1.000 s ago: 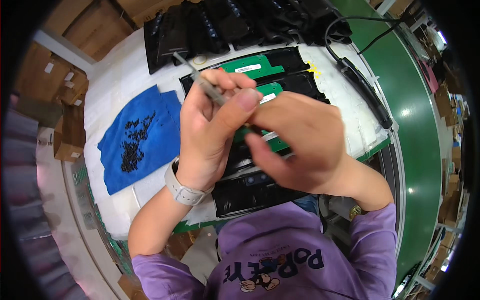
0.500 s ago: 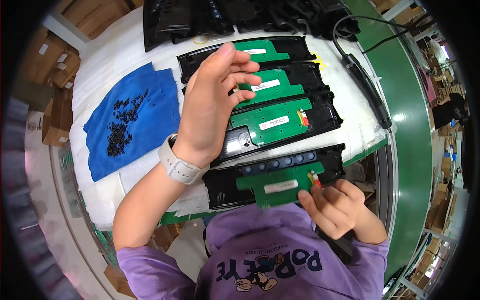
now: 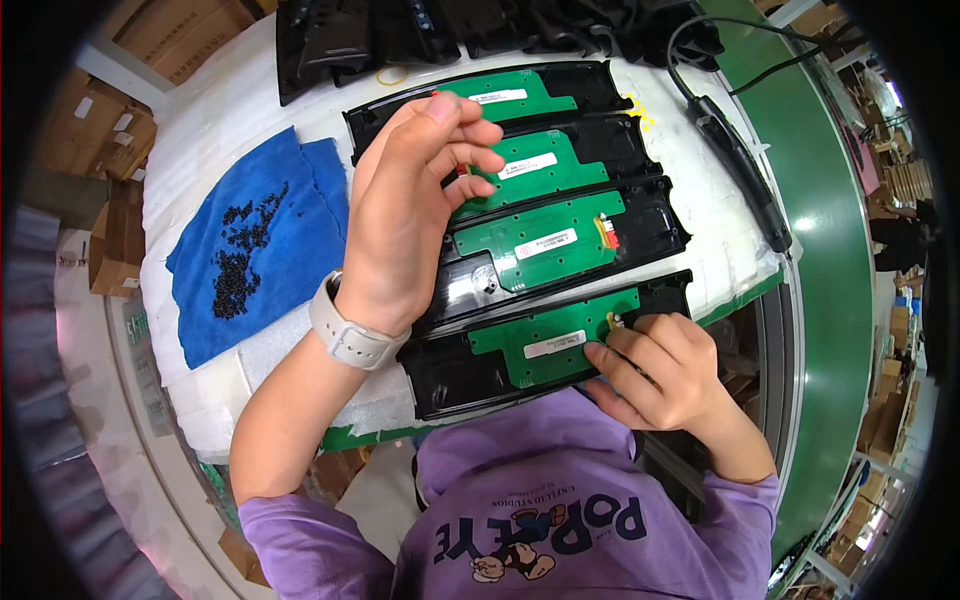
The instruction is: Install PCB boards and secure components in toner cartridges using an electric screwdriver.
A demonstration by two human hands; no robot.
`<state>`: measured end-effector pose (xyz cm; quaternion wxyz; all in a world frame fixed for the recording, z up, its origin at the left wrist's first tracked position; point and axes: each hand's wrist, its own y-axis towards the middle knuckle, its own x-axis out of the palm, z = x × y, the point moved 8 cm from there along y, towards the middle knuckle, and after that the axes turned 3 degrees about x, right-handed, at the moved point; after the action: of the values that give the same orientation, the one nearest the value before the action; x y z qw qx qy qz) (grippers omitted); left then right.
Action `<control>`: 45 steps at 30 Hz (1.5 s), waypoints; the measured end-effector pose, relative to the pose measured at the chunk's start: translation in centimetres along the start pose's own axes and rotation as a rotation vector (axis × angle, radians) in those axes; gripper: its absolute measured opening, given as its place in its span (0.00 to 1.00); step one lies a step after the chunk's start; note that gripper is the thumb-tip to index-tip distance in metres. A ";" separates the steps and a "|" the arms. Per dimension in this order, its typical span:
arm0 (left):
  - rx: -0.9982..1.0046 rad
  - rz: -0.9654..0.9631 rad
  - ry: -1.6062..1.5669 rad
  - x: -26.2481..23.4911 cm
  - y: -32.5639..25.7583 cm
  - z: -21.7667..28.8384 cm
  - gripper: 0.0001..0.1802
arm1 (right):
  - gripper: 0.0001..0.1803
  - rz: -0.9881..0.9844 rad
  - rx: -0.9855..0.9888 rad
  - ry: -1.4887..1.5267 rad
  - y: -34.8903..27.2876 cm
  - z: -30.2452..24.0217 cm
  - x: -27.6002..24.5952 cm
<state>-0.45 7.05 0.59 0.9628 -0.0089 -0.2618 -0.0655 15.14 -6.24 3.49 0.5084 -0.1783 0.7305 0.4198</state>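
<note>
The nearest black plastic panel lies lengthwise across the table's front edge. A green circuit board with a white label sits in it and covers its row of round blue-grey parts. My right hand is closed on the board's right end, thumb on the board and fingers curled by its small wire connector. My left hand, wrist banded by a pale watch, hovers palm up over the left ends of the other panels. Its fingers are loosely bent and apart, with nothing visible in them.
Several more black panels with green boards lie in a row beyond. On the left, a blue cloth bears a heap of small black screws. A corded black electric screwdriver rests at right; dark plastic parts fill the far edge.
My right hand has lowered the circuit board into the nearest panel, moving slightly up and left. The board now lies over the round parts. The left hand has barely shifted.
</note>
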 end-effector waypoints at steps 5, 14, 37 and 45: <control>0.024 -0.081 0.067 0.0 0.1 0.3 0.21 | 0.18 0.027 -0.001 -0.004 -0.1 0.2 0.2; 0.175 -0.089 0.044 -0.9 -0.4 5.9 0.16 | 0.18 0.003 -0.046 0.145 0.9 0.8 0.5; 0.135 0.711 1.770 -23.5 -14.2 15.7 0.21 | 0.23 0.052 -0.057 0.151 5.9 -3.1 -3.5; 0.011 0.536 0.748 -23.9 -10.3 13.3 0.12 | 0.18 -0.079 -0.082 0.364 18.2 -2.4 4.2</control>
<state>-28.87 0.38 -0.22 0.9741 -0.0470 0.1151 0.1887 -0.49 3.19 7.91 0.3760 -0.3004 0.7851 0.3898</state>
